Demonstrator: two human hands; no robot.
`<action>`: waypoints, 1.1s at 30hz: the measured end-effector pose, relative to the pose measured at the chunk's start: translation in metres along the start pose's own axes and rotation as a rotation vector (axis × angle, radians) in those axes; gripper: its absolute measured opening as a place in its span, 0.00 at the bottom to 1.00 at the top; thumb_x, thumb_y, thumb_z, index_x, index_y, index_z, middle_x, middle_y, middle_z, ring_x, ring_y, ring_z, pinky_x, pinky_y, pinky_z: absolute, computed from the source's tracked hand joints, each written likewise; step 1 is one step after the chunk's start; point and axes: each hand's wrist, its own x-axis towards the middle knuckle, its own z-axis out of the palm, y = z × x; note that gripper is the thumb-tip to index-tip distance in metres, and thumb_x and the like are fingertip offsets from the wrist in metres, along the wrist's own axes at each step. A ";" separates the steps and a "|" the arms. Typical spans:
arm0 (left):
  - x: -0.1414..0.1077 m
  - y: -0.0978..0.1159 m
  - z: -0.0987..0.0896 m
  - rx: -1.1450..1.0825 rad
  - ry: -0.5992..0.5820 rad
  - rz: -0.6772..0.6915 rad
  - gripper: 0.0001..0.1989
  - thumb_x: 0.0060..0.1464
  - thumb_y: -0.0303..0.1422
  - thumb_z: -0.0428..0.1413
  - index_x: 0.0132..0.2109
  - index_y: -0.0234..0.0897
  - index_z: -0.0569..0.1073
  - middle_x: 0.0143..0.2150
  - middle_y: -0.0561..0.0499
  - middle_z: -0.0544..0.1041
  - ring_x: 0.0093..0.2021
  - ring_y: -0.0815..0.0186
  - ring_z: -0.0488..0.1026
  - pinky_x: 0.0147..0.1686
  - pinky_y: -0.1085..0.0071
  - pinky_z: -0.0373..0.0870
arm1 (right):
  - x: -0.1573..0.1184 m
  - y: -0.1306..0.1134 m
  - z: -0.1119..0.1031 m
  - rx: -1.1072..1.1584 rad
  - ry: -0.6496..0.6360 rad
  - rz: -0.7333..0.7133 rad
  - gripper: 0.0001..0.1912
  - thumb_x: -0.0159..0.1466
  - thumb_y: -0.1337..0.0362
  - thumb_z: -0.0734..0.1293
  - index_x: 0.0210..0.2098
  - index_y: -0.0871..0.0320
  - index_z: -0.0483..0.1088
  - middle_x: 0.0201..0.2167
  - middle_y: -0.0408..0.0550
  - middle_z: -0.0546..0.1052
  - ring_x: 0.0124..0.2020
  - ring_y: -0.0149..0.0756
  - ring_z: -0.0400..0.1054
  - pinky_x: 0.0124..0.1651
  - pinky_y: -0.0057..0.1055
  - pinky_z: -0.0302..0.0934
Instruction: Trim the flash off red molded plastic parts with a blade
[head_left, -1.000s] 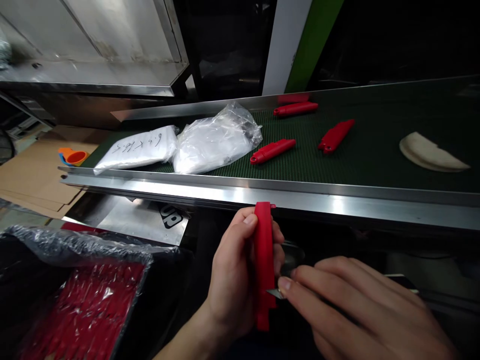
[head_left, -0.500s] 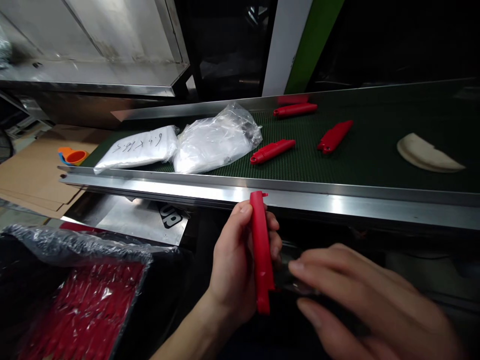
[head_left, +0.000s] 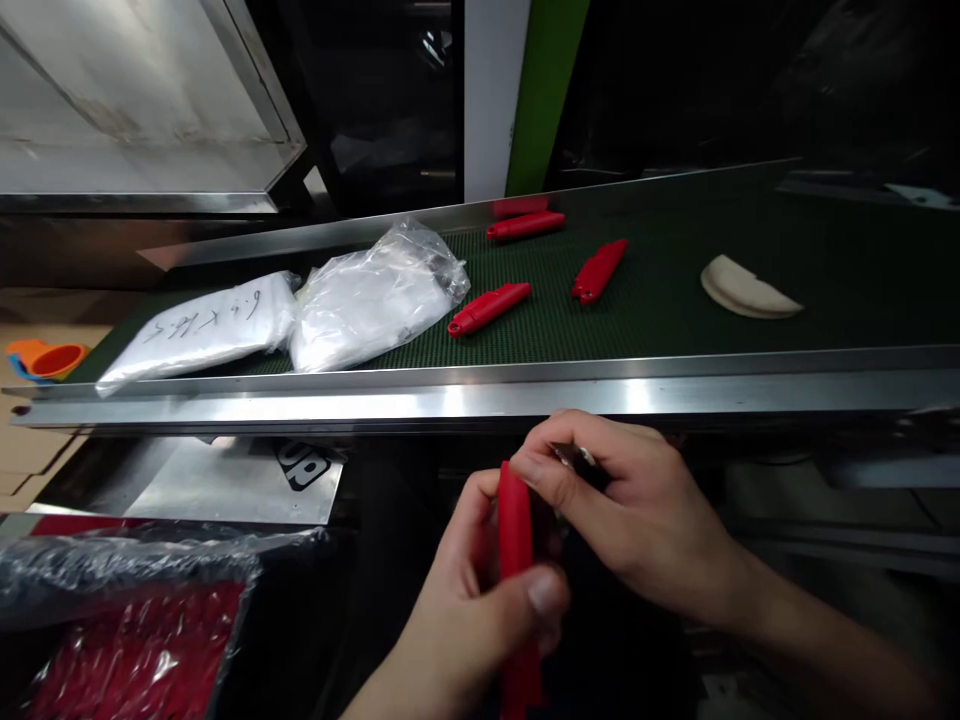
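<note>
Red plastic handle (head_left: 516, 530), long, slim, stands upright below the conveyor's edge.

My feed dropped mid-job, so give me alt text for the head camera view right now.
The left hand grips an upright red plastic handle while the right hand pinches a small metal piece at its top. Behind runs a green conveyor belt carrying three red handles, two white plastic bags and a cream curved piece.

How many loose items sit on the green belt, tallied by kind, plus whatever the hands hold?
Red plastic handles on the belt: 3
White plastic bags: 2
Cream curved piece: 1
Red handle in the left hand: 1
Total: 7
</note>
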 end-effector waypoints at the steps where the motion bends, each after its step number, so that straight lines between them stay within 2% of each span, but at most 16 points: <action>1: -0.001 0.000 0.000 0.057 0.010 -0.005 0.21 0.53 0.39 0.65 0.49 0.41 0.64 0.36 0.54 0.65 0.24 0.77 0.61 0.21 0.81 0.59 | 0.000 0.000 0.000 -0.023 0.023 0.003 0.09 0.69 0.62 0.64 0.32 0.56 0.71 0.22 0.36 0.71 0.23 0.24 0.65 0.27 0.21 0.60; 4: -0.005 0.002 0.001 0.163 0.046 -0.003 0.13 0.57 0.33 0.61 0.45 0.40 0.65 0.33 0.55 0.64 0.23 0.77 0.59 0.23 0.80 0.58 | 0.000 0.005 -0.003 -0.096 0.186 -0.004 0.10 0.69 0.61 0.63 0.32 0.57 0.68 0.23 0.37 0.71 0.23 0.24 0.64 0.25 0.21 0.59; 6: -0.007 0.004 0.003 0.127 0.039 0.019 0.11 0.58 0.32 0.59 0.45 0.39 0.64 0.36 0.53 0.67 0.23 0.78 0.61 0.21 0.80 0.58 | -0.002 0.008 -0.005 -0.129 0.271 -0.032 0.04 0.68 0.62 0.65 0.38 0.56 0.69 0.28 0.38 0.74 0.26 0.25 0.67 0.29 0.20 0.63; 7: -0.007 0.004 0.004 0.100 0.037 0.031 0.11 0.58 0.32 0.59 0.45 0.40 0.64 0.38 0.53 0.67 0.23 0.78 0.62 0.21 0.80 0.58 | -0.004 0.010 -0.007 -0.140 0.263 -0.051 0.04 0.67 0.63 0.66 0.43 0.55 0.69 0.33 0.39 0.75 0.31 0.26 0.70 0.33 0.21 0.66; 9: -0.007 0.005 0.005 0.065 0.045 0.060 0.12 0.59 0.32 0.58 0.47 0.41 0.64 0.43 0.52 0.68 0.23 0.78 0.64 0.21 0.81 0.59 | -0.011 0.011 -0.010 -0.152 0.181 -0.105 0.15 0.66 0.67 0.67 0.52 0.51 0.66 0.44 0.42 0.75 0.42 0.29 0.72 0.43 0.23 0.69; 11: -0.007 0.005 0.005 0.049 0.046 0.090 0.11 0.60 0.33 0.58 0.48 0.42 0.65 0.42 0.52 0.69 0.23 0.77 0.65 0.21 0.82 0.61 | -0.018 0.011 -0.013 -0.177 0.096 -0.208 0.19 0.66 0.70 0.66 0.55 0.50 0.66 0.50 0.43 0.73 0.49 0.32 0.70 0.50 0.26 0.68; 14: -0.007 0.005 0.003 0.021 0.055 0.127 0.11 0.60 0.33 0.58 0.48 0.42 0.65 0.42 0.52 0.69 0.24 0.77 0.65 0.21 0.82 0.63 | -0.028 0.010 -0.016 -0.272 0.082 -0.386 0.20 0.65 0.76 0.64 0.55 0.55 0.69 0.48 0.47 0.73 0.49 0.34 0.69 0.50 0.31 0.66; 17: -0.009 0.006 0.003 0.013 0.072 0.122 0.11 0.60 0.32 0.57 0.48 0.42 0.65 0.42 0.53 0.69 0.25 0.77 0.65 0.22 0.82 0.63 | -0.032 0.010 -0.016 -0.391 0.070 -0.467 0.22 0.64 0.79 0.63 0.56 0.61 0.69 0.47 0.52 0.73 0.47 0.38 0.68 0.47 0.38 0.64; 23: -0.012 0.009 0.008 0.009 0.114 0.123 0.12 0.59 0.33 0.59 0.48 0.41 0.66 0.42 0.52 0.68 0.24 0.77 0.65 0.21 0.81 0.61 | -0.030 0.011 -0.013 -0.493 0.096 -0.561 0.20 0.65 0.79 0.63 0.55 0.65 0.71 0.46 0.55 0.74 0.46 0.39 0.68 0.45 0.39 0.63; 33: -0.011 0.008 0.011 -0.010 0.131 0.123 0.13 0.59 0.32 0.60 0.48 0.40 0.66 0.39 0.53 0.69 0.24 0.78 0.63 0.22 0.82 0.60 | -0.031 0.010 -0.014 -0.512 0.105 -0.612 0.19 0.63 0.81 0.64 0.54 0.69 0.71 0.44 0.58 0.75 0.42 0.41 0.68 0.40 0.40 0.63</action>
